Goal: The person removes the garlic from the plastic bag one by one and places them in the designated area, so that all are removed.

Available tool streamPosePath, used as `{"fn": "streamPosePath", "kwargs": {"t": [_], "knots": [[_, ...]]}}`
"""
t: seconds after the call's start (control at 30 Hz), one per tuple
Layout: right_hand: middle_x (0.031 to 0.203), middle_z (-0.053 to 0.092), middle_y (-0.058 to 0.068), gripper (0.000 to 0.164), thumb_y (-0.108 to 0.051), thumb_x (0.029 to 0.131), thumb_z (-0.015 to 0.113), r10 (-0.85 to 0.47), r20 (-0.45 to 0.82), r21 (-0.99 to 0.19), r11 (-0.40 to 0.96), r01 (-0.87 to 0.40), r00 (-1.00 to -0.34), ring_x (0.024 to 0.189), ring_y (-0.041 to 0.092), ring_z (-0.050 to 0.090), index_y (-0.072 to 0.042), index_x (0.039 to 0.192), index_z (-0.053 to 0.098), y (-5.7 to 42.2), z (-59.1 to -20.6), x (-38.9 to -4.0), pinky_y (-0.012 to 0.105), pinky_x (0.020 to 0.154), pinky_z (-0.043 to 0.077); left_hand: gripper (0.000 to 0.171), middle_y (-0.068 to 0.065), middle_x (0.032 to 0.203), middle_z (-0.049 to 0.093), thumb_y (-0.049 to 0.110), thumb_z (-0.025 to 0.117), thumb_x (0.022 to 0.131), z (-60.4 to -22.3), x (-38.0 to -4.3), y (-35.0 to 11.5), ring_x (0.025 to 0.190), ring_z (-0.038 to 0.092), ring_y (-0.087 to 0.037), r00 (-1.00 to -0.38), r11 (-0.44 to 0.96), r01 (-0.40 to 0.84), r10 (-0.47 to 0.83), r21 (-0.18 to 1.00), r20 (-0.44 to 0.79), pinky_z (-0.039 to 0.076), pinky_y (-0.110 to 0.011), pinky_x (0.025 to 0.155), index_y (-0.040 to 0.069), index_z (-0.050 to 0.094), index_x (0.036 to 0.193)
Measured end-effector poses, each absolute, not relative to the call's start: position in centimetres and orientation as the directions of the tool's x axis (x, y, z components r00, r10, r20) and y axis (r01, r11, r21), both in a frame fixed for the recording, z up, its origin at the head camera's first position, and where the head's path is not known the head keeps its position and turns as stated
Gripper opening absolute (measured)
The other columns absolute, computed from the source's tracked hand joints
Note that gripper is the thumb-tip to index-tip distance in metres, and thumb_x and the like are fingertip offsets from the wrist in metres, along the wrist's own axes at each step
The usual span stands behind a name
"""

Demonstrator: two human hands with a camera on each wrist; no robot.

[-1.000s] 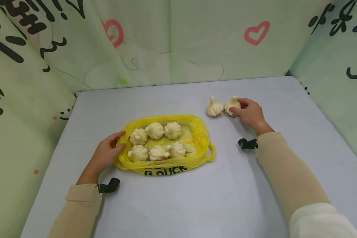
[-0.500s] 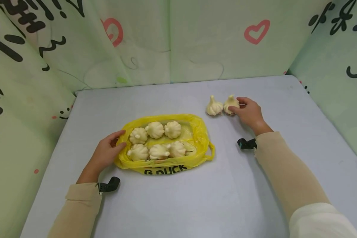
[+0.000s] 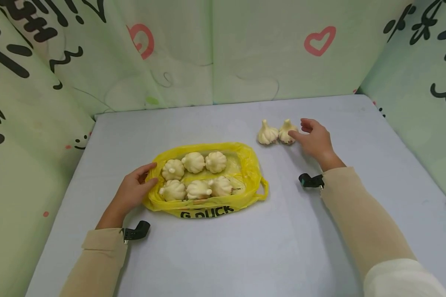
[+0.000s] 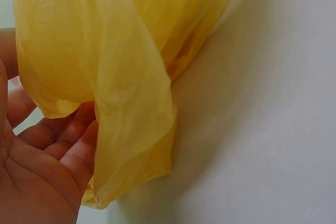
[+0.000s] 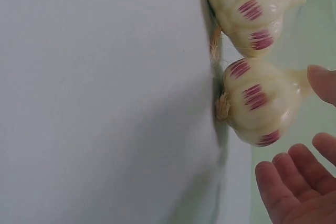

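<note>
The right-hand garlic bulb [image 3: 285, 134] stands upright on the surface [image 3: 223, 255], just beside a second bulb [image 3: 267, 133]. Your right hand [image 3: 316, 141] is next to it, fingers spread and holding nothing; its thumb overlaps the bulb, contact unclear. A strip of surface separates both bulbs from the far edge. Nearer you, the yellow bag [image 3: 253, 165] holds 6 bulbs [image 3: 194, 163]. Your left hand [image 3: 131, 189] is at its left rim; you cannot tell whether that grip pinches the plastic. Broad surface stretches between bag and near side.

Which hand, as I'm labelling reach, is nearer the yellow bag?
Left: the left hand touches the yellow bag at its left end. The right hand is apart from it, beyond its right end, by the rightmost garlic bulb.
</note>
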State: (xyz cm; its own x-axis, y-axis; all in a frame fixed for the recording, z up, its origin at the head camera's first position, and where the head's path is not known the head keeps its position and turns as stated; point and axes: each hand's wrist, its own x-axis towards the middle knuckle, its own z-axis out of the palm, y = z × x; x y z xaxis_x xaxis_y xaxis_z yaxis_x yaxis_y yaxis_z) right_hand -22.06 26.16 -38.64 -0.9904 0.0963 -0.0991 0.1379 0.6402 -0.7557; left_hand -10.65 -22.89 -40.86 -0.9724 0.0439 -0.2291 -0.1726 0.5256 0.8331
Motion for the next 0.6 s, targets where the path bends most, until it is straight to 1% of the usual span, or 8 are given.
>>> {"fn": "streamPosePath", "kwargs": {"t": [0.17,0.37,0.5,0.6], "knots": [[0.152,0.042,0.018,0.088,-0.048,0.091,0.071,0.094,-0.108,-0.785,0.603,0.143,-0.990,0.139,0.032,0.041,-0.003,0.155,0.032,26.3,-38.3,-21.1,0.050,0.108,0.041,0.056,-0.018,0.158,0.034,0.017,0.059,0.101,-40.9,-10.5,-22.9,0.146,0.029,-0.034,-0.970,0.520,-0.185,0.039,0.834,-0.239,0.030,-0.046,0.116,0.001,0.041,0.151],[0.154,0.041,0.016,0.085,-0.040,0.091,0.074,0.079,-0.067,-0.818,0.566,0.100,-0.995,0.140,0.031,0.040,-0.001,0.155,0.033,26.2,-37.7,-19.7,0.046,0.109,0.042,0.056,-0.019,0.157,0.034,0.017,0.059,0.101,-41.0,-10.4,-23.0,0.146,0.029,-0.034,-0.972,0.518,-0.173,0.047,0.838,-0.230,0.030,-0.046,0.116,0.001,0.040,0.151],[0.154,0.040,0.017,0.084,-0.035,0.090,0.076,0.035,-0.024,-0.839,0.543,0.039,-0.999,0.140,0.030,0.039,0.001,0.153,0.034,25.4,-37.2,-18.6,0.043,0.109,0.041,0.056,-0.018,0.158,0.034,0.018,0.059,0.101,-41.0,-10.4,-23.0,0.146,0.029,-0.033,-0.975,0.527,-0.163,0.046,0.834,-0.219,0.029,-0.046,0.116,0.001,0.040,0.151],[0.152,0.042,0.017,0.080,-0.031,0.090,0.077,0.001,-0.006,-0.842,0.539,0.006,-1.000,0.137,0.029,0.043,0.002,0.151,0.037,24.5,-37.1,-17.7,0.044,0.107,0.043,0.056,-0.018,0.157,0.034,0.018,0.059,0.101,-41.0,-10.5,-23.0,0.146,0.029,-0.034,-0.976,0.532,-0.161,0.042,0.831,-0.216,0.029,-0.046,0.116,0.001,0.041,0.151]]}}
